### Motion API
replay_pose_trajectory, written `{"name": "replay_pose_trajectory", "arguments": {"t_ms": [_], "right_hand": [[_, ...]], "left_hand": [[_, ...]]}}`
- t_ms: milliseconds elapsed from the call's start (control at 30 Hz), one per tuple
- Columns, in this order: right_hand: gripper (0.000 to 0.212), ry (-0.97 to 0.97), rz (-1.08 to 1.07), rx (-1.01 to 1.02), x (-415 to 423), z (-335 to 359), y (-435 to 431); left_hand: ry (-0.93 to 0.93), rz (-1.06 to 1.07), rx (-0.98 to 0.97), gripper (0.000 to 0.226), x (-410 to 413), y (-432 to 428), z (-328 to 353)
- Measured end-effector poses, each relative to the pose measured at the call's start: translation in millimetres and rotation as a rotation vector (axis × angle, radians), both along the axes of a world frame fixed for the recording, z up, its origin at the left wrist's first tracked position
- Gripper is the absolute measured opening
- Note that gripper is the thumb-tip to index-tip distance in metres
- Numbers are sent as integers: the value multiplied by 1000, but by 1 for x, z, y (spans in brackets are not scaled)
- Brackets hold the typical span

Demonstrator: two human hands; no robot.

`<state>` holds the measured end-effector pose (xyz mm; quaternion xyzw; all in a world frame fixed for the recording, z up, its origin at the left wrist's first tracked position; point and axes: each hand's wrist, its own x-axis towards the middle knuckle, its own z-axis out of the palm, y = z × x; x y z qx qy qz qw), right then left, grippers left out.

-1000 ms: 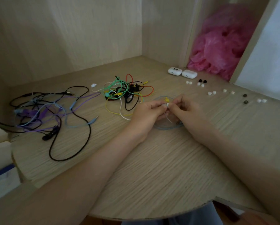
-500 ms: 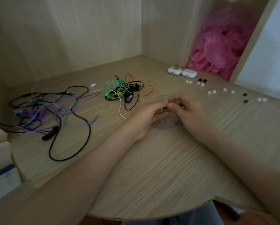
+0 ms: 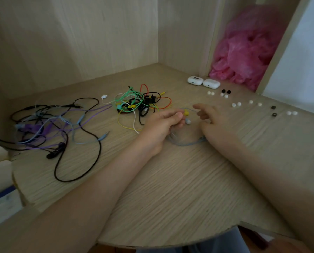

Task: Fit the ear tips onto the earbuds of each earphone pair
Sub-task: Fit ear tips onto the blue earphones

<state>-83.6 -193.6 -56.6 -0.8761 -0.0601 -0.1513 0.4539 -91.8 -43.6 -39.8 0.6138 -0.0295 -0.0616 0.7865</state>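
Wooden desk (image 3: 170,189); pale-blue earphone (image 3: 186,144), white ear tip (image 3: 188,121), in curled left fingers (image 3: 172,118); right fingers (image 3: 203,107) spread.

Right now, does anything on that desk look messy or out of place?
Yes. Two cable heaps are knotted: a dark heap at the left, a colourful heap mid-desk. Ear tips lie loose along the right. The desk edge looks chipped in front. The left hand holds one earphone.

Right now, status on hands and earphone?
Left hand holds the blue earphone. Right hand open, beside it. Spare ear tips lie to the right, path clear.
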Motion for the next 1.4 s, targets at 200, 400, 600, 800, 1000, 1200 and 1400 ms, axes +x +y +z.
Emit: {"name": "replay_pose_trajectory", "arguments": {"t_ms": [200, 400, 600, 800, 1000, 1200, 1400], "right_hand": [[44, 17, 26, -395, 1, -6, 2], [18, -19, -62, -387, 1, -4, 2], [27, 2, -41, -466, 0, -5, 2], [42, 19, -191, -382, 2, -1, -3], [32, 93, -282, -535, 9, 3, -20], [17, 74, -238, -544, 13, 5, -23], [19, 74, -184, -379, 20, 19, -36]], "left_hand": [[40, -41, 21, 18, 1, -5, -7], [20, -22, 44, 19, 2, -5, -7], [-87, 108, 106, 22, 7, -1, -7], [-91, 64, 166, 24, 7, -1, -11], [-80, 42, 295, 19, 2, -5, -10], [-94, 44, 448, 18, -6, -11, 4], [-171, 133, 667, 22, -4, -9, 13]]}}
